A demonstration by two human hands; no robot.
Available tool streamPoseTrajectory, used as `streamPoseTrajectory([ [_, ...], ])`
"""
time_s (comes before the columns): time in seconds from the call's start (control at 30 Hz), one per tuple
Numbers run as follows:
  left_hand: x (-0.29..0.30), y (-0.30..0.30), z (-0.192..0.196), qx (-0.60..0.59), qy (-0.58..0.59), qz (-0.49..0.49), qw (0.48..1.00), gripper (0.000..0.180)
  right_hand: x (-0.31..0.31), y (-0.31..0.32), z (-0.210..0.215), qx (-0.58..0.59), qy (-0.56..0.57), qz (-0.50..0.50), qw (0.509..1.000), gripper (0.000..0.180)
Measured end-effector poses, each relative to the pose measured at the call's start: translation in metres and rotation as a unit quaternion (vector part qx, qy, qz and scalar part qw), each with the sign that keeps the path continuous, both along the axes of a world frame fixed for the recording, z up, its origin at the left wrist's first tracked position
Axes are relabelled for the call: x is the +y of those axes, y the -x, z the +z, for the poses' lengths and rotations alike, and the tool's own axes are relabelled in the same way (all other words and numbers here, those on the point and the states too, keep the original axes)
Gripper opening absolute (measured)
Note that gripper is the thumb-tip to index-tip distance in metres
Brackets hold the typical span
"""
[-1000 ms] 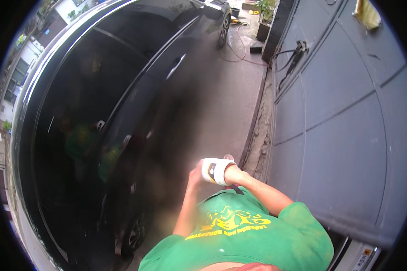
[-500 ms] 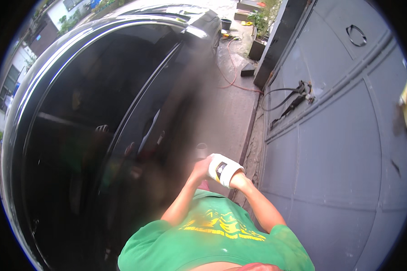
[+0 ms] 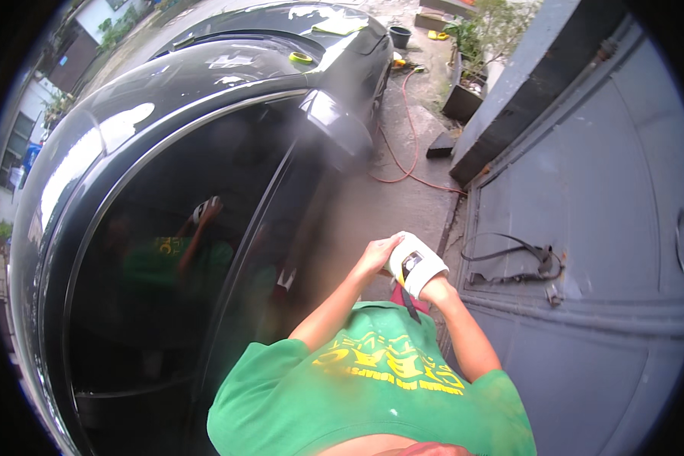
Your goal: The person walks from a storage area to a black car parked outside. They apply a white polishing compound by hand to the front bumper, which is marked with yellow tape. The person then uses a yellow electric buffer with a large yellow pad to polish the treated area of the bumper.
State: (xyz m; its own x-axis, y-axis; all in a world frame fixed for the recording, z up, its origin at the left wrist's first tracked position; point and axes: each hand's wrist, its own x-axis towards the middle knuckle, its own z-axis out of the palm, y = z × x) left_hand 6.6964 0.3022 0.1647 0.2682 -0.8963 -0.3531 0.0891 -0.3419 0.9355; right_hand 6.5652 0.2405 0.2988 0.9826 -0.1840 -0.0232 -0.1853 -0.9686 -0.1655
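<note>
A white, cylinder-shaped thing [image 3: 427, 267] with a dark label and a yellow strip is between my hands, in front of my green shirt. My right hand [image 3: 435, 289] reaches into its near end, so the fingers are hidden. At its upper left end, my left hand [image 3: 380, 254] grips the rim with fingers bent over it. A dark strap [image 3: 409, 302] hangs below the white thing. Just to the left stands a black car [image 3: 91, 159], whose dark side window [image 3: 182, 220] reflects my arms and the white thing.
The car's side mirror [image 3: 328, 114] juts out ahead. A yellow-green ring-shaped thing [image 3: 300, 58] and a pale green cloth [image 3: 340, 26] lie on the car. Farther off are a black bucket [image 3: 400, 36], a red hose [image 3: 415, 144] and a planter [image 3: 463, 99]. A grey metal gate [image 3: 585, 182] rises on the right.
Both hands and the white thing sit farther right and slightly higher in view, and the white thing slants more steeply. My view has shifted, showing more of the car's front.
</note>
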Motion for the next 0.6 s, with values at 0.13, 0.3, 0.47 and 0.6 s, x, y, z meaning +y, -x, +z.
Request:
streamPoseTrajectory([
  [0.13,-0.095,-0.038,0.015,0.039,-0.044,0.078,0.995,0.059,-0.113,-0.054,-0.015,0.114,0.061,0.097,0.987,0.039],
  [0.3,-0.224,-0.085,0.038,0.057,-0.076,0.124,0.988,0.062,-0.252,-0.107,-0.008,0.017,0.009,0.122,0.992,0.022],
  [0.47,-0.347,-0.137,0.068,0.004,-0.075,0.144,0.987,0.065,-0.393,-0.151,-0.02,0.049,-0.088,0.153,0.983,0.035],
  [0.6,-0.416,-0.169,0.065,0.017,-0.104,0.142,0.984,0.067,-0.469,-0.176,0.02,-0.016,-0.16,0.114,0.98,0.025],
])
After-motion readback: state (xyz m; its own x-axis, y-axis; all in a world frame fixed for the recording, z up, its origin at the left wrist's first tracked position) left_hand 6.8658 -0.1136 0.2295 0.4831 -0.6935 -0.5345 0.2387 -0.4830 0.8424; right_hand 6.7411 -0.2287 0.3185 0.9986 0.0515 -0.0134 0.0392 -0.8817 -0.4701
